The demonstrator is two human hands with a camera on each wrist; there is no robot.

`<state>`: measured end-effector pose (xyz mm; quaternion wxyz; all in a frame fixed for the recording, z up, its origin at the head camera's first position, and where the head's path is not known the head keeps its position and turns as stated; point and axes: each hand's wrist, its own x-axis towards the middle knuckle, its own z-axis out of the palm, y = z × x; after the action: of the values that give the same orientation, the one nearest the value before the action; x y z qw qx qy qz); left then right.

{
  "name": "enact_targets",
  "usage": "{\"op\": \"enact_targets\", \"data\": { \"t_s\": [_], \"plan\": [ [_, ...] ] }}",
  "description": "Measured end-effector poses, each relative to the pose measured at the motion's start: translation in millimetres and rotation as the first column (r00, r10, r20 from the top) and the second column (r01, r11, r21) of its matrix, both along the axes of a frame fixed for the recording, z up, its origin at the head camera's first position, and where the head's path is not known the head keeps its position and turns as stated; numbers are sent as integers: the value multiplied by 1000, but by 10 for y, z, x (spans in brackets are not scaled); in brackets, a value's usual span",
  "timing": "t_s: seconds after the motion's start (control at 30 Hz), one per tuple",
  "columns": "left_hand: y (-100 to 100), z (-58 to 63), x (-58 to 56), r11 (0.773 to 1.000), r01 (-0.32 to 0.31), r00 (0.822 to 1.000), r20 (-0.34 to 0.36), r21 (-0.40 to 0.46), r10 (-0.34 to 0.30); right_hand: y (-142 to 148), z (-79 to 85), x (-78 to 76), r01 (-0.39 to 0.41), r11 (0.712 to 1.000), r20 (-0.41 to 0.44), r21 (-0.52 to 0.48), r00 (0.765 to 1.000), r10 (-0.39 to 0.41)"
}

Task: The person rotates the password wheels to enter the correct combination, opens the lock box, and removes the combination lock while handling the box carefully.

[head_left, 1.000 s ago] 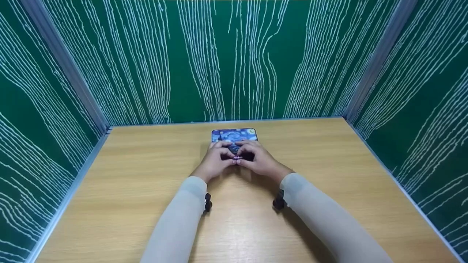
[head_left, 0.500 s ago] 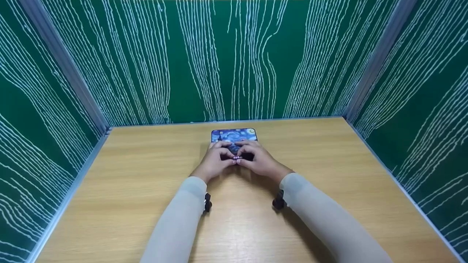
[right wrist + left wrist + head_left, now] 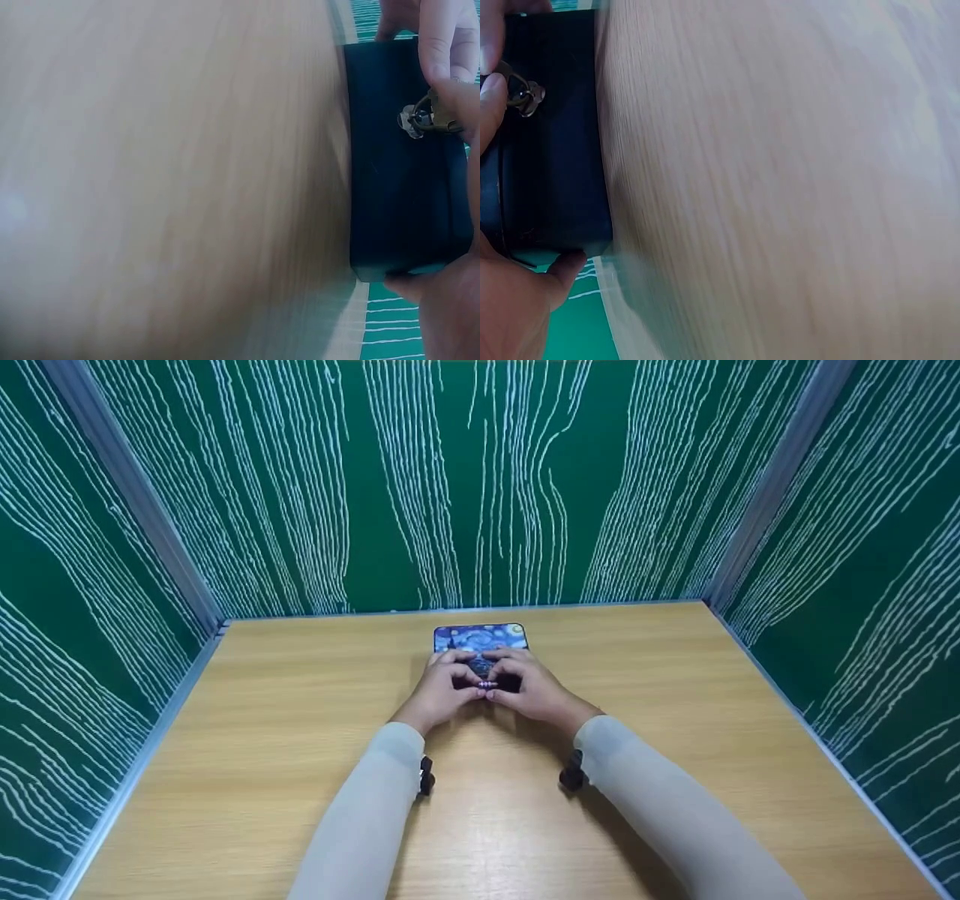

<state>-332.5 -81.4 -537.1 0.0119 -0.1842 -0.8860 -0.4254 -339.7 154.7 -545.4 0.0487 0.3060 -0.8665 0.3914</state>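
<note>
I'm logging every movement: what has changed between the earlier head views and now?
Nothing has visibly moved, been taken hold of or let go; any fingertip shift is too slight to tell. The bare left hand and bare right hand stay at the dark rectangular box with the swirling blue-and-yellow lid, thumbs and forefingers at the small metal fastening on its front.

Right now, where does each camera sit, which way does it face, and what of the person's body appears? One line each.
Head: worn on the head, facing forward and down at table and box; sleeves, left hand and right hand show.
Left wrist: on the left wrist, facing the box's dark near side; parts of both hands show.
Right wrist: on the right wrist, facing that same side; parts of both hands show.
Shared: both wrist views show the metal fastening.
</note>
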Motion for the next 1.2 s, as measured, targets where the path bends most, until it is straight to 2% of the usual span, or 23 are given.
{"op": "enact_targets", "data": {
  "t_s": [0.5,0.8,1.2],
  "plan": [
    [-17,-25,-3,1000,-27,1000,11,7,27,-28,11,-18,39,999,60,30,997,-41],
    [-21,-9,13,1000,-5,1000,-11,-3,5,-24,16,3,48,998,46,50,998,-50],
    [-30,-1,1,1000,13,1000,-5,-21,-13,-14,27,0,55,998,61,43,996,-58]
  ]
}}
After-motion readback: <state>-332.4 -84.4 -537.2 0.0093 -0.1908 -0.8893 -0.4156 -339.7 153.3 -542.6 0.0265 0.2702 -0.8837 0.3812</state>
